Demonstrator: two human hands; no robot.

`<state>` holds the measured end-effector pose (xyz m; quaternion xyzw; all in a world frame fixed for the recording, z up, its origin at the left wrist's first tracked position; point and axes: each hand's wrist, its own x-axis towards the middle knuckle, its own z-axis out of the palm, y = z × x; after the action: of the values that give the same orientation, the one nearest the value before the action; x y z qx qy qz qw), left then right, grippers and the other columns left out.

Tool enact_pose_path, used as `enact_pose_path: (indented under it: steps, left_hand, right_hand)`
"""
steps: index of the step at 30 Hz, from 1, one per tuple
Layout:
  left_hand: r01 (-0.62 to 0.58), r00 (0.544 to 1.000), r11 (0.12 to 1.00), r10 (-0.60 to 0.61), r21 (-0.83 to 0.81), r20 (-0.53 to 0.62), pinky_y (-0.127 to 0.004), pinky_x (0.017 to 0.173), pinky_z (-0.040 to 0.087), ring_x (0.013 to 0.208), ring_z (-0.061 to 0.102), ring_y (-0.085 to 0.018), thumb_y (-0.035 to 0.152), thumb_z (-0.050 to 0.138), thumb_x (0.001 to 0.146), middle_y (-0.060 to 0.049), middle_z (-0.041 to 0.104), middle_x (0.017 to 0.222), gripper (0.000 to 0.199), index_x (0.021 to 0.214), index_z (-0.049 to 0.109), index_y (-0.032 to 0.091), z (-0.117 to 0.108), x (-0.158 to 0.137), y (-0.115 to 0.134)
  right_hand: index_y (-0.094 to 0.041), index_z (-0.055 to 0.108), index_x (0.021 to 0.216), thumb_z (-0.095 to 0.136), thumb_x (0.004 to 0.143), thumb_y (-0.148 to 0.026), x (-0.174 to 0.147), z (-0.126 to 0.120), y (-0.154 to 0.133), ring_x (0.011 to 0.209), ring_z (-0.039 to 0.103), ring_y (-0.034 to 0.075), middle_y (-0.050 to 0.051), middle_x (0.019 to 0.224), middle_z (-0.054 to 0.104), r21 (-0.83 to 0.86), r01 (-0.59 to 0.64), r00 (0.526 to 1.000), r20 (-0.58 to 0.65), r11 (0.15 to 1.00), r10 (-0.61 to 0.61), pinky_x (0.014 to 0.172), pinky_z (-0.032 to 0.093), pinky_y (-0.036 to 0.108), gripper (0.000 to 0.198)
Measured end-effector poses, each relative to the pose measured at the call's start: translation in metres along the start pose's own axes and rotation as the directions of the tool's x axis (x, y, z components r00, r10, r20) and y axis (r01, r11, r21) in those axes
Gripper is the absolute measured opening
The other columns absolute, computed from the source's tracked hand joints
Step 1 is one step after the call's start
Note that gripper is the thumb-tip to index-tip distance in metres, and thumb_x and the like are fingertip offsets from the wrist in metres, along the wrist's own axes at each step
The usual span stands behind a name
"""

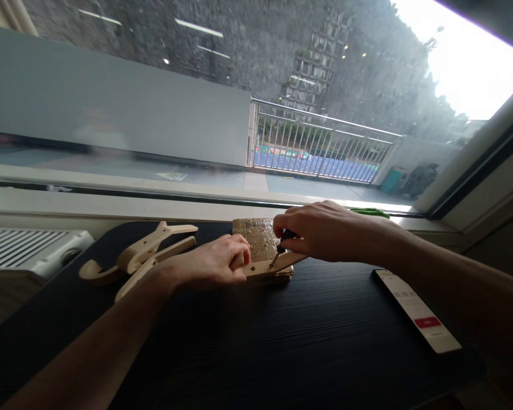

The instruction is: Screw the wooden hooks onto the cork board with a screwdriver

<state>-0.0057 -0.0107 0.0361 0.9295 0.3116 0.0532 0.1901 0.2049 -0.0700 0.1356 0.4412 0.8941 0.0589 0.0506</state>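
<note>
My left hand (pixel 224 259) is closed around one end of a pale wooden piece (pixel 258 269) with a dark hole in it. In my right hand (pixel 320 230) is a screwdriver (pixel 280 248) with a black handle, largely hidden by the fingers. Its metal shaft slants down to the wooden piece, and the tip meets it near a hole. Beneath the wood lies a brown, tape-covered cardboard stack (pixel 260 239). Left of my left hand, curved wooden pieces (pixel 147 250) with drilled holes rest together on the black table (pixel 239 353).
A phone (pixel 418 310) showing a timer lies on the table at the right. Something green (pixel 370 212) is on the window sill behind my right wrist. A white radiator (pixel 34 250) stands left of the table, and the window runs along the back.
</note>
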Motion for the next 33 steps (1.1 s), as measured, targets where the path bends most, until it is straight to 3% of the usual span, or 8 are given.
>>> enact_pose_path:
  steps: [4,17,27,33]
  left_hand:
    - [0.006,1.0,1.0,-0.006,-0.006,0.0,-0.024,0.079,0.04,0.091,0.051,-0.016,0.033,0.054,0.071,0.0,0.055,0.101,0.017,0.082,0.06,0.022,0.0,0.001,0.0]
    - [0.02,1.0,1.0,-0.02,-0.008,0.005,-0.024,0.078,0.039,0.091,0.051,-0.016,0.032,0.054,0.072,0.001,0.054,0.1,0.015,0.083,0.059,0.023,0.002,0.003,-0.001]
    - [0.004,1.0,1.0,-0.004,-0.013,-0.002,-0.027,0.083,0.038,0.095,0.049,-0.017,0.033,0.055,0.072,0.0,0.054,0.102,0.016,0.084,0.06,0.023,0.006,0.002,-0.006]
    - [-0.006,1.0,1.0,0.006,-0.009,-0.002,-0.027,0.084,0.038,0.094,0.05,-0.016,0.033,0.053,0.073,0.0,0.054,0.101,0.015,0.083,0.059,0.023,0.005,0.004,-0.004]
  right_hand:
    - [-0.025,0.059,0.094,0.047,0.08,-0.023,-0.001,-0.002,0.004,0.076,0.055,0.015,0.0,0.09,0.066,0.037,0.026,0.999,0.017,0.999,-0.027,0.06,0.029,0.024,0.018]
    - [-0.02,0.061,0.079,0.047,0.082,-0.034,0.003,-0.002,0.001,0.053,0.042,0.01,0.0,0.066,0.061,-0.035,0.02,1.0,-0.015,0.999,-0.021,0.049,0.022,0.023,0.02]
    - [-0.018,0.059,0.074,0.032,0.09,-0.044,0.014,0.004,-0.004,0.053,0.044,0.011,0.003,0.063,0.059,-0.102,-0.138,0.99,0.011,0.985,0.14,0.052,0.023,0.025,0.041]
    - [-0.02,0.054,0.085,0.032,0.09,-0.036,0.007,0.01,-0.001,0.052,0.045,0.011,-0.001,0.066,0.061,-0.029,-0.093,0.995,-0.046,0.995,0.092,0.05,0.022,0.025,0.028]
